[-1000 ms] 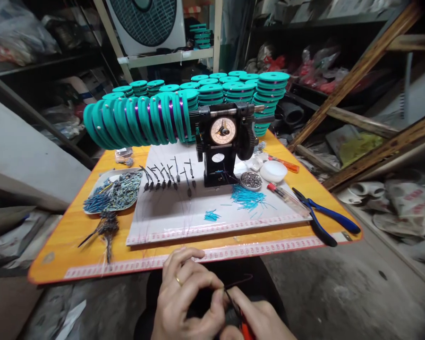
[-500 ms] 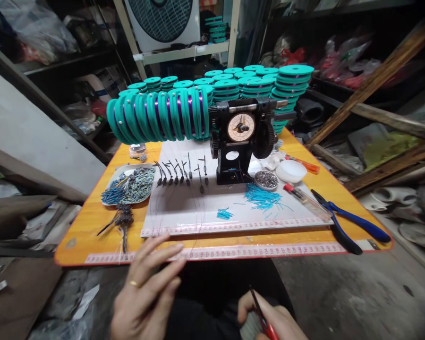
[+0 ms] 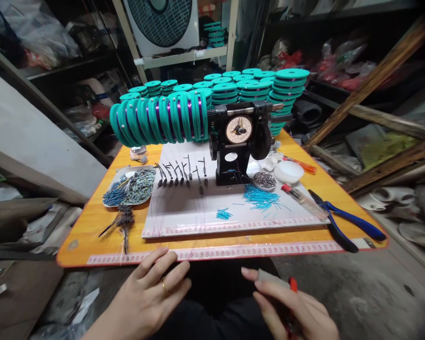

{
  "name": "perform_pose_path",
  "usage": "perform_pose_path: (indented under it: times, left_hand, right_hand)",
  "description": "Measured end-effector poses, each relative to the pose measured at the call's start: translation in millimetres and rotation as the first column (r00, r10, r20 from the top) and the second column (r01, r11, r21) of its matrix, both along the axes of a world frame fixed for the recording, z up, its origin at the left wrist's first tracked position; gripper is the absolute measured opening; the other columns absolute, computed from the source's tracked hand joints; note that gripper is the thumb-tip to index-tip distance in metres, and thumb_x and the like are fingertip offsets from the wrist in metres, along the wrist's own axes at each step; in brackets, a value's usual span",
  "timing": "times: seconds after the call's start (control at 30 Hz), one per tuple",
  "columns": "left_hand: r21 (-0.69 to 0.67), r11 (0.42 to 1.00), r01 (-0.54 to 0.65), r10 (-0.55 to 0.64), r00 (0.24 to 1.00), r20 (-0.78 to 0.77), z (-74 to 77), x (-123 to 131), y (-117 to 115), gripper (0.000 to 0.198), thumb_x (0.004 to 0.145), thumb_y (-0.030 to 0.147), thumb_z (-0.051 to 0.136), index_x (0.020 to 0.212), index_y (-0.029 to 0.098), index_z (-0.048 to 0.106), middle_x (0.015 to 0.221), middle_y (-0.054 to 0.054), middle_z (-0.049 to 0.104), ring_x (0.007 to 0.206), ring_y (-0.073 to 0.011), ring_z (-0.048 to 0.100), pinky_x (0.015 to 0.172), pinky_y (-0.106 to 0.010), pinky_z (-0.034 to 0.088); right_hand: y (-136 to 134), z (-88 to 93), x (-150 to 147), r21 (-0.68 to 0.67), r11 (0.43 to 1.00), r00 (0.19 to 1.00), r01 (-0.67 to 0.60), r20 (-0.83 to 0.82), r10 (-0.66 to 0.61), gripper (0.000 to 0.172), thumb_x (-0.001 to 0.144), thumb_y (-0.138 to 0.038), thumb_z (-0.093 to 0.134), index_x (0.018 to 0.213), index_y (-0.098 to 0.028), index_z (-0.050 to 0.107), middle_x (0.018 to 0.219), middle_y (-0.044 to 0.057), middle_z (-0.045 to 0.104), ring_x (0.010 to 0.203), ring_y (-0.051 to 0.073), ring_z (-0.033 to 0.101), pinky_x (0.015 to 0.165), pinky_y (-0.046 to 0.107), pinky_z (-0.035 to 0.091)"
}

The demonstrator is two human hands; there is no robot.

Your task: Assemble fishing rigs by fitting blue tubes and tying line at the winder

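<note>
My left hand (image 3: pixel 152 288), with a ring on one finger, is at the table's front edge. Its fingers are curled and close together, and whatever they may hold is hidden. Lower right, in front of the table, my right hand (image 3: pixel 297 302) is closed around a small red-handled tool (image 3: pixel 292 284), mostly covered by the palm. Something grey wraps one of its fingers. Thin threads hang from a row of teal spools (image 3: pixel 159 118) on a black winding machine (image 3: pixel 233 165) with a dial. Small dark weighted pieces (image 3: pixel 177 174) stand in a row on the white board (image 3: pixel 184 208).
A tray of small blue-grey pieces (image 3: pixel 138 186) and a dark bundle (image 3: pixel 123 217) lie left. Blue sleeves (image 3: pixel 262 198), a dish of metal bits (image 3: pixel 264 180), a white bowl (image 3: pixel 289 172) and blue-handled pliers (image 3: pixel 356 222) lie right. Stacked teal spools (image 3: pixel 290 94) stand behind.
My left hand has turned and its fingers have curled in. My right hand has shifted right and rotated, so the tool's dark tip no longer shows. The view has shifted slightly.
</note>
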State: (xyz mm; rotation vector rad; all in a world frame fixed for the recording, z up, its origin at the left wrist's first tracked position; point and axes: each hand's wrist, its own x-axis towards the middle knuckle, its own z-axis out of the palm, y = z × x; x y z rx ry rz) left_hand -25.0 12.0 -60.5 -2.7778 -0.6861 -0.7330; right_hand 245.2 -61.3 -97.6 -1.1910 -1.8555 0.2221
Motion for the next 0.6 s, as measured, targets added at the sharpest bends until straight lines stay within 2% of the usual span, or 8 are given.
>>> perform_pose_path:
  times: [0.03,0.1,0.17,0.23,0.3,0.43,0.53,0.6]
  left_hand:
    - [-0.005,1.0,0.003,-0.003,1.0,0.006,2.8,0,1,0.029,0.097,0.015,0.044,0.09,0.02,0.072,0.104,0.001,0.067,0.109,-0.0177,0.05,0.113,-0.035,0.026]
    - [-0.019,1.0,0.005,-0.005,1.0,0.002,8.0,0,1,0.032,0.098,0.015,0.04,0.092,0.02,0.071,0.105,0.0,0.068,0.11,-0.018,0.051,0.112,-0.035,0.027]
    - [-0.034,0.999,0.007,-0.008,1.0,-0.007,11.3,-3,1,0.033,0.099,0.015,0.038,0.095,0.019,0.071,0.107,0.0,0.069,0.111,-0.0178,0.052,0.111,-0.035,0.026]
    - [-0.044,0.999,0.002,-0.003,1.0,-0.013,12.3,-9,1,0.036,0.1,0.015,0.035,0.097,0.018,0.07,0.104,0.001,0.071,0.109,-0.0162,0.052,0.11,-0.032,0.025]
    - [-0.052,0.998,-0.019,0.018,1.0,-0.017,11.2,-17,0,0.037,0.101,0.015,0.032,0.098,0.018,0.069,0.1,0.001,0.071,0.107,-0.0143,0.053,0.107,-0.029,0.026]
    - [-0.066,0.996,-0.061,0.058,0.997,-0.049,6.2,-27,0,0.028,0.099,0.017,0.042,0.098,0.02,0.069,0.099,0.0,0.07,0.103,-0.0156,0.055,0.099,-0.031,0.03]
    - [0.003,1.0,-0.015,0.015,0.994,-0.108,1.8,-22,1,0.028,0.098,0.015,0.042,0.099,0.021,0.069,0.093,0.0,0.067,0.098,-0.0149,0.054,0.095,-0.03,0.032]
    - [0.06,0.998,0.022,-0.009,0.979,-0.205,-2.3,-16,2,0.031,0.099,0.014,0.038,0.099,0.022,0.068,0.091,0.001,0.063,0.094,-0.0133,0.052,0.093,-0.028,0.032]
  right_hand:
    - [4,-0.2,4,0.066,0.998,0.997,0.002,0.071,-0.007,0.039,0.082,0.0,0.058,0.118,-0.014,0.053,0.113,0.014,0.069,0.096,0.017,0.069,0.082,0.023,0.053]
    - [14,1.2,9,0.13,0.991,0.973,0.005,0.229,-0.035,0.043,0.081,0.004,0.05,0.122,-0.011,0.053,0.119,0.018,0.065,0.081,0.017,0.07,0.07,0.026,0.054]
    - [22,3.8,12,0.155,0.988,0.93,0.022,0.36,-0.077,0.05,0.08,0.005,0.041,0.125,-0.011,0.052,0.119,0.015,0.065,0.057,0.014,0.064,0.054,0.028,0.05]
    - [26,4.7,13,0.167,0.986,0.9,0.003,0.428,-0.075,0.052,0.077,0.006,0.037,0.124,-0.011,0.052,0.117,0.013,0.067,0.044,0.012,0.056,0.045,0.029,0.045]
    - [25,2.3,14,0.176,0.983,0.911,-0.061,0.412,-0.017,0.047,0.078,0.005,0.039,0.12,-0.011,0.054,0.116,0.014,0.067,0.052,0.013,0.061,0.049,0.029,0.048]
    - [11,-6.8,12,0.157,0.968,0.953,-0.196,0.264,0.15,0.036,0.083,-0.003,0.053,0.118,-0.012,0.056,0.107,0.014,0.071,0.083,0.018,0.071,0.067,0.028,0.055]
    - [3,-8.7,7,0.103,0.981,0.974,-0.163,0.178,0.143,0.035,0.081,-0.003,0.061,0.114,-0.013,0.057,0.096,0.011,0.073,0.078,0.018,0.072,0.066,0.026,0.056]
    - [0,-7.5,2,0.097,0.985,0.979,-0.145,0.161,0.128,0.035,0.08,-0.003,0.063,0.113,-0.014,0.058,0.096,0.01,0.074,0.076,0.017,0.072,0.066,0.026,0.056]
